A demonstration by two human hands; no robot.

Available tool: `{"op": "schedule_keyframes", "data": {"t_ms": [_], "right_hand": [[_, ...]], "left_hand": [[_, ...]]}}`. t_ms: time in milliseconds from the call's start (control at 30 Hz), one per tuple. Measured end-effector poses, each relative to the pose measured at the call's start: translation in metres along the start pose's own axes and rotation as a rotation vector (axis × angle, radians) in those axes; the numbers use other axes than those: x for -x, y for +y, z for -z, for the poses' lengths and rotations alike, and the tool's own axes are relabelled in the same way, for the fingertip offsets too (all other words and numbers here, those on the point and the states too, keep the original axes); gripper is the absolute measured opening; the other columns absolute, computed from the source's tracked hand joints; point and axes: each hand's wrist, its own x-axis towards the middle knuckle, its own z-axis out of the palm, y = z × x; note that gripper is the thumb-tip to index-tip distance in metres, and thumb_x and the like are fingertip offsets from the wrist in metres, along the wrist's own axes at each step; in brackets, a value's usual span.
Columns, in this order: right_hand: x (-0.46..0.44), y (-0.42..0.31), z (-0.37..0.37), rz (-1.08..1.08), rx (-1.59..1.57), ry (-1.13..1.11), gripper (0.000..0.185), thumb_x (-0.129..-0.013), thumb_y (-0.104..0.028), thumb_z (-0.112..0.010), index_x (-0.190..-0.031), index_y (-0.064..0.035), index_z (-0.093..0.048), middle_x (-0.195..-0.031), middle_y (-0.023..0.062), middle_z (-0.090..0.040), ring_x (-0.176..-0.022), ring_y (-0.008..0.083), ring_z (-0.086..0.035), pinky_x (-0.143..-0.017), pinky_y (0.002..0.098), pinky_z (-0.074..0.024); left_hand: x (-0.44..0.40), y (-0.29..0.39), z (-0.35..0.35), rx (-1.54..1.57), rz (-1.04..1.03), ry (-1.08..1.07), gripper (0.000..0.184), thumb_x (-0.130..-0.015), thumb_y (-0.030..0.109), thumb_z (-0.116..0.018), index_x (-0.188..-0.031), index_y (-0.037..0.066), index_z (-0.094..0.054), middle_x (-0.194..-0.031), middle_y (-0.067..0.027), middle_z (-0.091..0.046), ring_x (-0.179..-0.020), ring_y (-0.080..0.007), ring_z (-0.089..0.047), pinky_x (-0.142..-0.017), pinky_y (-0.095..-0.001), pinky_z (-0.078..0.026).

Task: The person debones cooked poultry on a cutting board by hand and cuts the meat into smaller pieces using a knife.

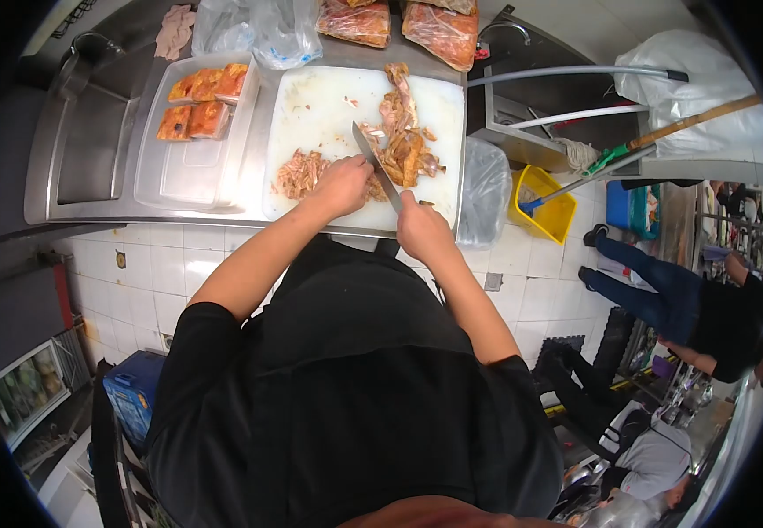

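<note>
While the right hand (423, 227) is closed firmly around the handle of the knife (376, 165), its blade slants forward and leftward from that grip, over the cutting board (311, 101). Just left of the blade, the left hand (343, 187) is curled down close to the steel; its fingertips are hidden, so I cannot tell whether it pinches any meat or merely steadies it. The meat lies on both sides of the grip. Left of the left hand sits a loose heap of chopped meat (299, 174), with a few more bits beneath the knife, so a fair share looks already cut. Ahead of the right hand and just beyond the blade lie larger browned pieces (408, 158), and farther forward a long, bony-looking piece (395, 90); these seem uncut, which suggests the chopping is partway through, perhaps around the middle. Well to the left of both hands, a clear plastic container (189, 172) holds orange-topped blocks (192, 121) (whether they belong to this work, I cannot say).
</note>
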Motion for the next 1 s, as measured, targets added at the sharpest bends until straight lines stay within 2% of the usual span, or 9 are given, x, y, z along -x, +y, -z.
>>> {"op": "schedule_keyframes", "data": {"t_ms": [133,233,367,433,633,700,867,933,1000], "right_hand": [[-0.011,-0.004,-0.005,0.063,-0.013,-0.007,0.024,-0.083,-0.003,-0.046,-0.105,0.0066,-0.046,-0.077,0.0298,-0.065,-0.076,0.0479,-0.064,-0.069,0.0552,-0.0507],[-0.010,-0.012,-0.002,0.004,0.015,-0.048,0.025,-0.083,-0.002,-0.045,-0.106,0.0078,-0.044,-0.077,0.0295,-0.065,-0.076,0.0480,-0.064,-0.070,0.0550,-0.0507],[-0.031,-0.012,-0.027,-0.005,-0.016,-0.008,0.026,-0.083,-0.001,-0.044,-0.107,0.0074,-0.044,-0.081,0.0316,-0.065,-0.078,0.0481,-0.064,-0.072,0.0551,-0.0505],[-0.040,-0.016,-0.023,0.015,-0.007,0.028,0.026,-0.083,-0.001,-0.044,-0.108,0.0075,-0.044,-0.082,0.0324,-0.064,-0.079,0.0480,-0.064,-0.072,0.0551,-0.0505],[-0.033,-0.024,-0.010,-0.092,0.008,-0.122,0.029,-0.082,-0.001,-0.046,-0.109,0.0074,-0.043,-0.083,0.0322,-0.064,-0.081,0.0478,-0.064,-0.073,0.0547,-0.0506],[-0.043,-0.024,-0.028,-0.052,-0.023,-0.007,0.028,-0.081,-0.001,-0.047,-0.108,0.0069,-0.044,-0.082,0.0325,-0.064,-0.081,0.0487,-0.064,-0.074,0.0552,-0.0501],[-0.040,-0.025,-0.012,-0.061,-0.044,-0.034,0.030,-0.081,-0.001,-0.048,-0.110,0.0068,-0.043,-0.082,0.0329,-0.063,-0.081,0.0496,-0.063,-0.074,0.0556,-0.0498],[-0.038,-0.026,-0.021,-0.106,-0.051,-0.072,0.030,-0.081,-0.001,-0.048,-0.110,0.0063,-0.043,-0.082,0.0329,-0.063,-0.080,0.0497,-0.063,-0.074,0.0558,-0.0497],[-0.049,-0.028,-0.034,-0.031,-0.059,0.062,0.031,-0.081,-0.002,-0.049,-0.110,0.0059,-0.043,-0.083,0.0331,-0.063,-0.080,0.0500,-0.063,-0.074,0.0564,-0.0492]], "left_hand": [[-0.006,-0.001,0.002,-0.015,-0.001,-0.072,0.016,-0.075,0.003,-0.059,-0.090,0.001,-0.064,-0.098,-0.0152,-0.061,-0.096,-0.0340,-0.061,-0.083,-0.0450,-0.050],[-0.006,-0.001,0.001,-0.010,-0.007,-0.089,0.015,-0.075,0.003,-0.059,-0.089,0.001,-0.065,-0.099,-0.0150,-0.061,-0.098,-0.0334,-0.061,-0.085,-0.0441,-0.051],[-0.005,-0.008,-0.006,0.022,-0.028,-0.030,0.014,-0.075,0.002,-0.059,-0.088,0.001,-0.065,-0.098,-0.0148,-0.062,-0.097,-0.0334,-0.061,-0.086,-0.0438,-0.051],[-0.006,-0.010,-0.009,0.014,-0.047,-0.002,0.018,-0.070,0.005,-0.063,-0.087,0.001,-0.063,-0.093,-0.0151,-0.062,-0.096,-0.0340,-0.062,-0.080,-0.0439,-0.052],[-0.004,-0.010,-0.008,0.029,-0.046,0.015,0.010,-0.076,0.003,-0.056,-0.081,0.002,-0.065,-0.094,-0.0141,-0.063,-0.094,-0.0336,-0.062,-0.083,-0.0438,-0.052],[-0.004,-0.010,-0.010,0.041,-0.041,0.011,0.010,-0.077,0.005,-0.057,-0.081,0.002,-0.065,-0.094,-0.0141,-0.063,-0.094,-0.0331,-0.062,-0.082,-0.0436,-0.052],[-0.002,-0.013,-0.008,0.050,-0.051,0.013,0.009,-0.077,0.007,-0.058,-0.079,0.003,-0.065,-0.093,-0.0137,-0.062,-0.093,-0.0325,-0.062,-0.082,-0.0439,-0.052],[0.000,-0.015,-0.016,0.003,-0.106,0.125,0.009,-0.077,0.007,-0.057,-0.079,0.002,-0.064,-0.089,-0.0148,-0.061,-0.088,-0.0331,-0.062,-0.078,-0.0447,-0.052],[-0.001,-0.016,-0.015,0.009,-0.103,0.114,0.009,-0.077,0.008,-0.058,-0.078,0.003,-0.065,-0.091,-0.0141,-0.061,-0.089,-0.0326,-0.062,-0.079,-0.0441,-0.051]]}}
